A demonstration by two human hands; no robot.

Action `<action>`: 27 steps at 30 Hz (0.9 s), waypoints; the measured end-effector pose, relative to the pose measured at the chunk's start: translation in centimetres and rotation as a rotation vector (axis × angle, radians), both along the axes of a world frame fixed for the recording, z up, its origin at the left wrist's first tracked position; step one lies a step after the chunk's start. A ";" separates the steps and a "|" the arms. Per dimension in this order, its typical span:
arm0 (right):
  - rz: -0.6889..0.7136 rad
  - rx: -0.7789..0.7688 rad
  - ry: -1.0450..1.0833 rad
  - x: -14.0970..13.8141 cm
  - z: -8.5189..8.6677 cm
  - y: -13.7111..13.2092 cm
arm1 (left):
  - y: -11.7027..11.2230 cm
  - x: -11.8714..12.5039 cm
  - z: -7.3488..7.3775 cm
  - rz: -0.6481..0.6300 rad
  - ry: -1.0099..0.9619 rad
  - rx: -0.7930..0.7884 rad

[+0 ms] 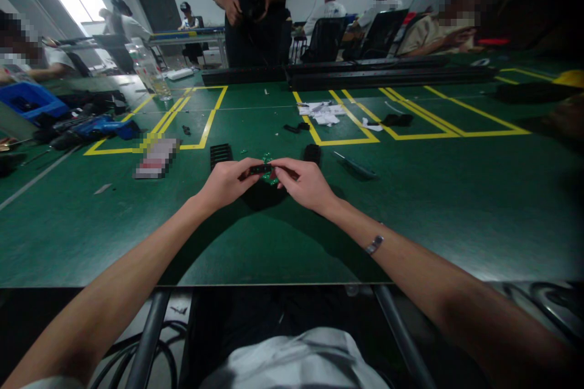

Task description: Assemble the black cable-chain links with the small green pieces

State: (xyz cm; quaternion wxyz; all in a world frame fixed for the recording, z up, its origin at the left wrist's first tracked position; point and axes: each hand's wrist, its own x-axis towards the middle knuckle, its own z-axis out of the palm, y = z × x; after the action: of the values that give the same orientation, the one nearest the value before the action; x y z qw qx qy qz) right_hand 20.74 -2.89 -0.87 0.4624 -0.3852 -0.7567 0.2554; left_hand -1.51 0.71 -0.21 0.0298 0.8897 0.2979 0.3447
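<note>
My left hand (229, 181) pinches the left end of a small black plastic part (261, 168) between thumb and fingers, just above the table. Closed at the part's right end is my right hand (306, 182), its fingertips meeting it. A bit of red shows by those fingertips, too small to name. Small shiny green pieces (269, 179) lie behind and below the fingers, partly hidden. One black slotted block (221, 155) stands beyond my left hand, and a similar black block (312, 153) beyond my right. To the right lies a thin screwdriver-like tool (357, 166).
Yellow tape marks the green table (433, 206). A blue power drill (98, 129), a blue bin (30, 97) and a clear bottle (155, 76) are at left. Crumpled white paper (323, 112) and long black bars (387, 75) lie farther back. A person (253, 6) stands across the table.
</note>
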 end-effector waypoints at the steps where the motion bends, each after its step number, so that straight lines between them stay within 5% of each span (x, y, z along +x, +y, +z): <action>1: -0.001 0.001 0.000 0.0 0.0 0.0 | 0.0 0.0 0.0 0.000 0.000 -0.002; 27: -0.005 0.013 0.023 0.0 0.0 0.0 | 0.2 0.0 -0.3 -0.010 0.002 -0.012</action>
State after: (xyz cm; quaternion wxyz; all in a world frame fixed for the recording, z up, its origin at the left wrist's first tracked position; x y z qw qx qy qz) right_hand 20.76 -2.87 -0.85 0.4741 -0.3811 -0.7520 0.2540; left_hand -1.55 0.86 -0.48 0.0366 0.8912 0.2957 0.3420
